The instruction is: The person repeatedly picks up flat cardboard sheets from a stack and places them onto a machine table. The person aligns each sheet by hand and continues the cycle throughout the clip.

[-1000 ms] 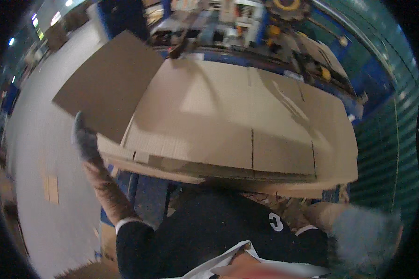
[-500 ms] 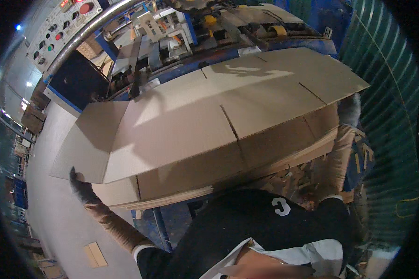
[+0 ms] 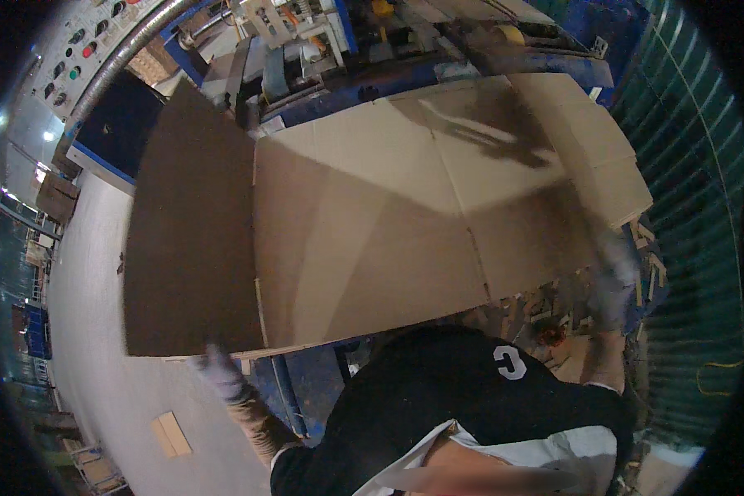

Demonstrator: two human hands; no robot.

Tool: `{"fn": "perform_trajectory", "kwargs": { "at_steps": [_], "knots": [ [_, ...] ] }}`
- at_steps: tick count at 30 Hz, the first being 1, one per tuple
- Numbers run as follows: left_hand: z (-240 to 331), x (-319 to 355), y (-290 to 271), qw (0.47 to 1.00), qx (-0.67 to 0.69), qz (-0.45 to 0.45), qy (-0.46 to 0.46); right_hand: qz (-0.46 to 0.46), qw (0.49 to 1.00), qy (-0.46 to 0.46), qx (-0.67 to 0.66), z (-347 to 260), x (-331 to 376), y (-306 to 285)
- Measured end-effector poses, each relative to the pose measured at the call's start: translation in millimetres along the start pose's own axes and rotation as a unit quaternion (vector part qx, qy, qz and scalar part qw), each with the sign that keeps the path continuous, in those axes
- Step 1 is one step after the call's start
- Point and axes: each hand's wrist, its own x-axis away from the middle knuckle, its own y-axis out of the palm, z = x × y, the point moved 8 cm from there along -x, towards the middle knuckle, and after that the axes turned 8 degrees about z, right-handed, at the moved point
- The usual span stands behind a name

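"What's on your left?"
"Grey floor, running past the cardboard sheet's dark left edge. My left hand is at its lower edge, near that corner; I can't tell whether it grips."
"Middle?"
"The creased sheet spans before me, far edge close to the blue machine."
"Right?"
"My right hand, blurred, well apart from the left, by the sheet's right end, grip unclear. Then a gap, then green corrugated wall."

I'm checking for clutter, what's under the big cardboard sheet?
Past the near edge of the cardboard sheet, brown scraps and a blue surface show; what lies directly beneath is covered.
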Motion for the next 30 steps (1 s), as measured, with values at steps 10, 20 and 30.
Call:
{"fn": "perform_trajectory", "kwargs": {
  "at_steps": [10, 20, 30],
  "knots": [
    [32.7, 127.6, 206.2, 0.671, -0.375, -0.499, 0.400, -0.323, 0.902, -0.283, 0.038, -19.8, 58.7, 120.1],
    [5.4, 84.0, 201.1, 0.668, -0.380, -0.470, 0.433, -0.372, 0.874, -0.301, 0.086, 7.1, 10.7, 156.7],
    [-27.5, -9.2, 291.0, 0.773, -0.271, -0.336, 0.465, -0.312, 0.908, -0.231, 0.161, 59.9, -83.3, 263.8]
  ]
}}
